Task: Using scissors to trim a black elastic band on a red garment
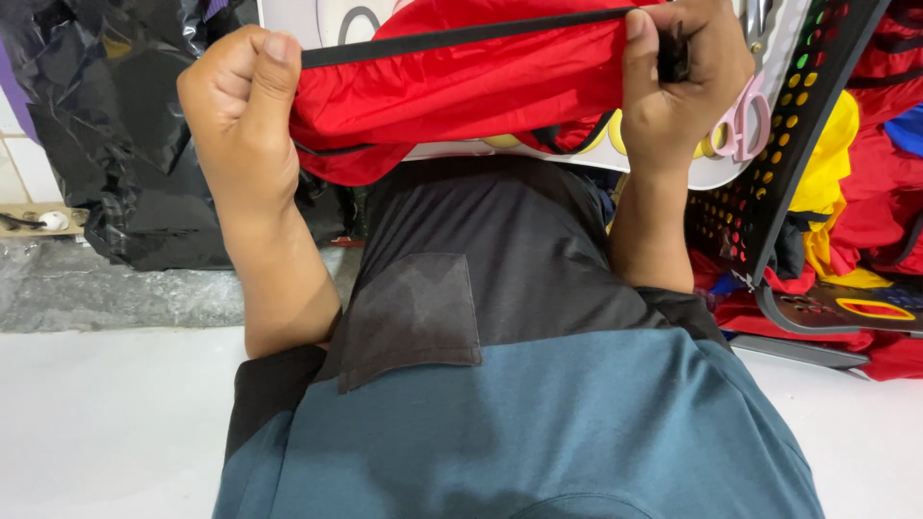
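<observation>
I hold a piece of red fabric (461, 86) with a black strap along its top edge stretched between both hands, above my lap. My left hand (240, 115) is a fist, its thumb pinching the left end of the strap. My right hand (678, 82) grips the right end, where a small black part sits between the fingers. Pink-handled scissors (745, 125) lie just right of that hand on a white board (711, 173). My own teal and black shirt fills the lower middle of the view.
A black perforated basket (769, 173) stands at the right with red, yellow and blue fabric (865, 163) around it. Black plastic sheeting (115, 125) sits at the left. White floor (106, 423) spreads on both sides of me.
</observation>
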